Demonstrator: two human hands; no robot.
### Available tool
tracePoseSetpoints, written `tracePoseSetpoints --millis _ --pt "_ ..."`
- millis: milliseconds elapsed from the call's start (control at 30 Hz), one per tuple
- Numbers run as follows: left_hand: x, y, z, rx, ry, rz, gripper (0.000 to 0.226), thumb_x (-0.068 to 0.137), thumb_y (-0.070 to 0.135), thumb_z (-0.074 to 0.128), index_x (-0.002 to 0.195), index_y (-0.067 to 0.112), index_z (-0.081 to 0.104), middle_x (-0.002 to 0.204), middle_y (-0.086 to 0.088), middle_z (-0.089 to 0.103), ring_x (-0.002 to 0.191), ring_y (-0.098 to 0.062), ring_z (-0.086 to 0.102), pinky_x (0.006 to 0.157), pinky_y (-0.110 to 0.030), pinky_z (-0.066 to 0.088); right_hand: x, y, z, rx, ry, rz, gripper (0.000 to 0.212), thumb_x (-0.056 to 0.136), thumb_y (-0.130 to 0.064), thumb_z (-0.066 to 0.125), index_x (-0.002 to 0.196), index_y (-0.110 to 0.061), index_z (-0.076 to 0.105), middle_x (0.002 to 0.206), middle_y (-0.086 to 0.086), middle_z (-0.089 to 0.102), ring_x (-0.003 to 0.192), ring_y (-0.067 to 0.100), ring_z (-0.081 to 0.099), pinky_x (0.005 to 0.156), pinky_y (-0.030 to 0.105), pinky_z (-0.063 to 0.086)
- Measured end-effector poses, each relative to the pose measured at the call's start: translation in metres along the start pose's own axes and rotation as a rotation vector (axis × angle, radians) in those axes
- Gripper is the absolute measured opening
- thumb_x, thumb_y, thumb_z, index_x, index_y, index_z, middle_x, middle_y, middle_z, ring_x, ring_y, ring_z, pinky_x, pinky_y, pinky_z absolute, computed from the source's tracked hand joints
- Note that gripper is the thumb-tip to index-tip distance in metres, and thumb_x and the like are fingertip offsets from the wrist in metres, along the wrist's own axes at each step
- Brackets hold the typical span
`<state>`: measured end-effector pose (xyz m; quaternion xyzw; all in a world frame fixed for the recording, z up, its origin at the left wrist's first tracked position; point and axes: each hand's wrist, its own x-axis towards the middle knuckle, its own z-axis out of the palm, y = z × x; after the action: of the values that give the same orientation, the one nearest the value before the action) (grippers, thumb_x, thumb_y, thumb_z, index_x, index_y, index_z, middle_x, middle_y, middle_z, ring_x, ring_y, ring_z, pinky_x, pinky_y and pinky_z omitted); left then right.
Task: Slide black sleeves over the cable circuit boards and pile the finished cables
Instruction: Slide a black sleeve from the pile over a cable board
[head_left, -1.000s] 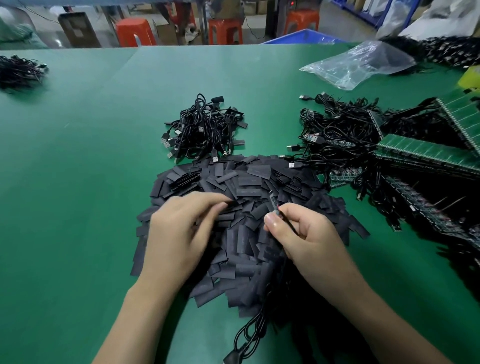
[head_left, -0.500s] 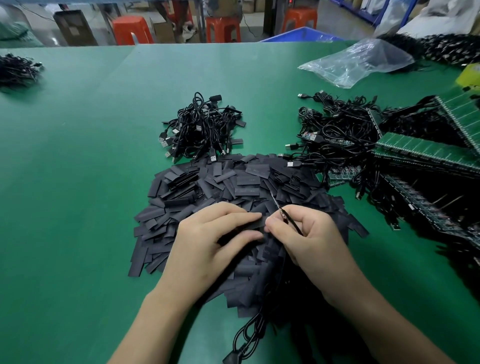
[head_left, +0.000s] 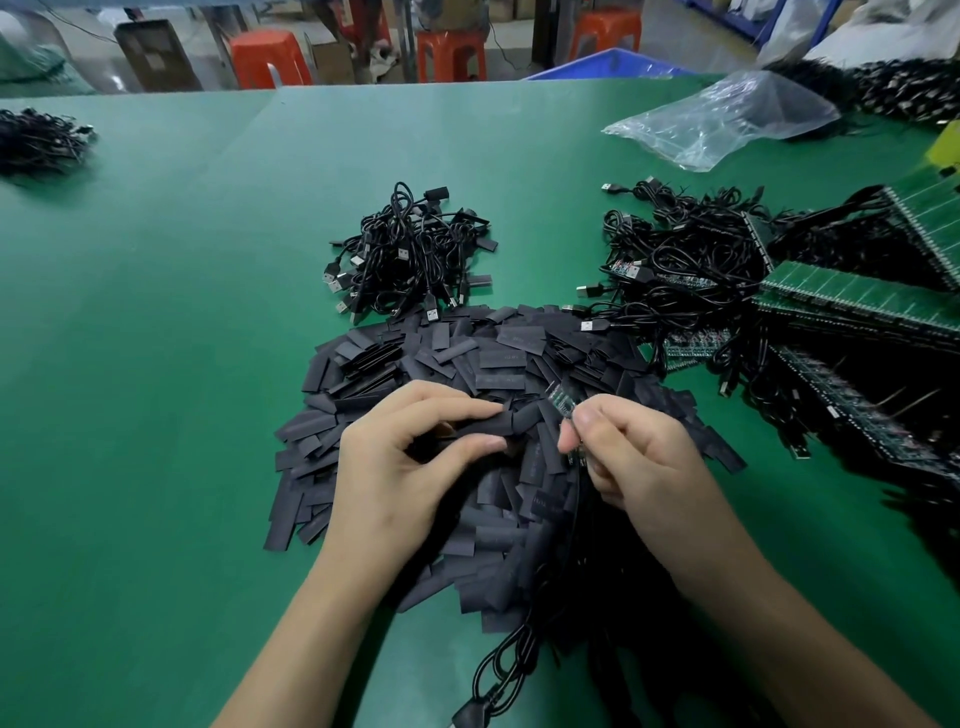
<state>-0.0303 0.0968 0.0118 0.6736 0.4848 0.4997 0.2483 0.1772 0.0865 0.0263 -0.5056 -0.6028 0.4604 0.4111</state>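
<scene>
A wide heap of flat black sleeves (head_left: 498, 364) lies on the green table in front of me. My left hand (head_left: 400, 467) pinches one black sleeve (head_left: 498, 423) between thumb and fingers above the heap. My right hand (head_left: 634, 457) pinches a small green circuit board (head_left: 563, 404) whose tip points up-left toward that sleeve; a small gap separates them. The board's black cable (head_left: 511, 660) trails down to the near table edge. A pile of sleeved cables (head_left: 410, 254) sits behind the heap.
Tangled unsleeved cables (head_left: 685, 265) and green circuit board panels (head_left: 852, 301) crowd the right side. A clear plastic bag (head_left: 727, 119) lies at the back right. Another cable bundle (head_left: 36, 140) sits far left. Orange stools (head_left: 270, 57) stand beyond the table.
My left hand has lifted one sleeve from the heap and brought it rightward. My right hand has raised the circuit board so its green tip shows beside the sleeve.
</scene>
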Motion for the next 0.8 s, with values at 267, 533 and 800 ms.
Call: tracePoseSetpoints --millis 267,533,800 --pt "-0.0006 -0.0008 0.0011 -0.002 -0.017 0.017 0.017 0.078 0.025 0.084 0.095 0.027 0.081 0.094 0.011 0.073 0.094 -0.013 0.070 0.084 -0.014 0.047 -0.0035 -0.0032 -0.0001 -0.239 -0.026 -0.135 0.035 0.105 -0.029 0.056 0.072 -0.016 0.056 0.051 -0.015 0.037 0.046 0.003 0.031 0.047 0.014 0.025" --pt "-0.0022 0.0012 0.0056 -0.019 -0.007 0.010 0.020 0.076 0.025 0.084 0.096 0.024 0.082 0.094 0.011 0.072 0.092 -0.012 0.070 0.081 -0.012 0.047 -0.0039 -0.0027 0.0018 -0.228 -0.010 -0.126 0.036 0.104 -0.028 0.057 0.070 -0.016 0.055 0.051 -0.013 0.036 0.046 0.004 0.030 0.047 0.013 0.024" --pt "-0.0014 0.0015 0.0045 0.009 0.013 0.026 0.019 0.077 0.024 0.084 0.096 0.023 0.081 0.093 0.011 0.073 0.092 -0.012 0.070 0.083 -0.014 0.048 -0.0047 -0.0014 0.0016 -0.251 -0.015 -0.128 0.037 0.103 -0.029 0.057 0.069 -0.014 0.055 0.051 -0.011 0.037 0.046 0.004 0.030 0.047 0.015 0.024"
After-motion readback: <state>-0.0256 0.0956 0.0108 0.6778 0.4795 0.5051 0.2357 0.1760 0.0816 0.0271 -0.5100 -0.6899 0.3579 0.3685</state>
